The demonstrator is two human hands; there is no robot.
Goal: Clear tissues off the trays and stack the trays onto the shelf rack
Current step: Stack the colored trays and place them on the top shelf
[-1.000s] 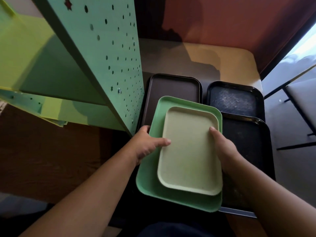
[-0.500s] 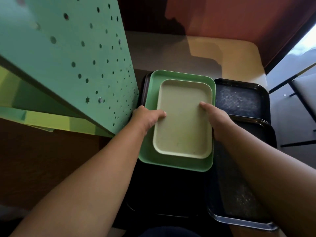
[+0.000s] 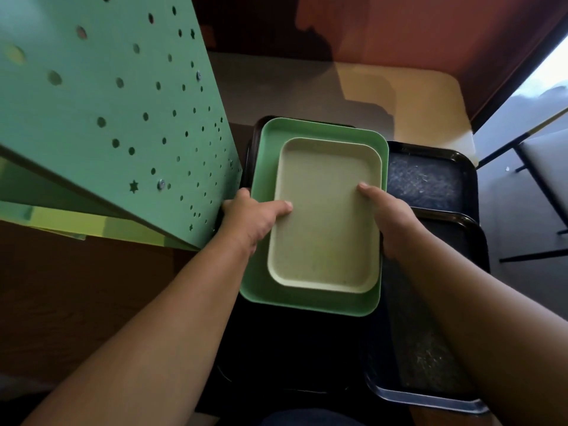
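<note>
A cream tray (image 3: 325, 216) lies nested inside a larger green tray (image 3: 307, 299). My left hand (image 3: 255, 216) grips the left rims of both, thumb on the cream tray. My right hand (image 3: 390, 216) grips the right rims, thumb on the cream tray's inside. The pair sits over a dark brown tray (image 3: 250, 149), of which only an edge shows. No tissue is visible on these trays. The green shelf rack (image 3: 107, 112), with a perforated side panel, stands at the left.
Two black trays lie on the table to the right, one farther away (image 3: 430, 176) and one nearer (image 3: 430, 358). A further black tray (image 3: 292, 364) lies below the green one. The beige tabletop (image 3: 399, 96) reaches back to a red wall. Chair legs (image 3: 528, 167) stand at far right.
Both hands have carried the green and cream trays away from me, over the dark brown tray beside the rack. The black tray beneath them has come into sight.
</note>
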